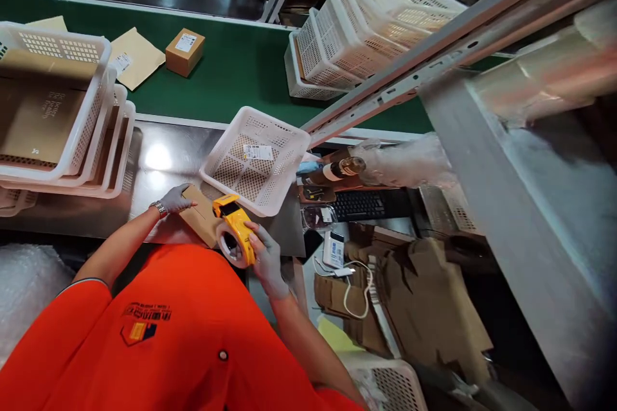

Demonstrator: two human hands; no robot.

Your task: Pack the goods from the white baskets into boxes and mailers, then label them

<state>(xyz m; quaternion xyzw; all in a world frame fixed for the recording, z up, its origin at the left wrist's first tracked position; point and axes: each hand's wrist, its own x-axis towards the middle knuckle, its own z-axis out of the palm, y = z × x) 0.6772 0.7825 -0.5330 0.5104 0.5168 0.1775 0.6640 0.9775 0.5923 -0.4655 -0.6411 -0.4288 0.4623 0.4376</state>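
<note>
Nearest, at the front edge of the steel desk [159,160], the right hand [265,257] has its grip clamped around a yellow tape dispenser [234,231], the clear roll hanging under its plastic body. Just beside it, the left hand [176,199], gloved in pale grey, lies flat with fingers spread on a small brown cardboard box [202,215], pinning it down without closing on it. The dispenser's nose touches the box's near-right end.

To tape well, I judge the flat hand should keep the flaps pressed level while the dispenser is drawn straight along the seam, blade kept low so the tape lies smooth.

The card looks matte and stiff; the desk is glossy, showing a lamp's glare. Behind the box, toward the desk's back edge, stands an empty white lattice basket [255,157], a label on its floor. At the left edge, nested baskets [62,122] hold flat card. Beyond, a green belt [241,70] carries a small labelled carton [184,51] and a padded envelope [135,58].
</note>
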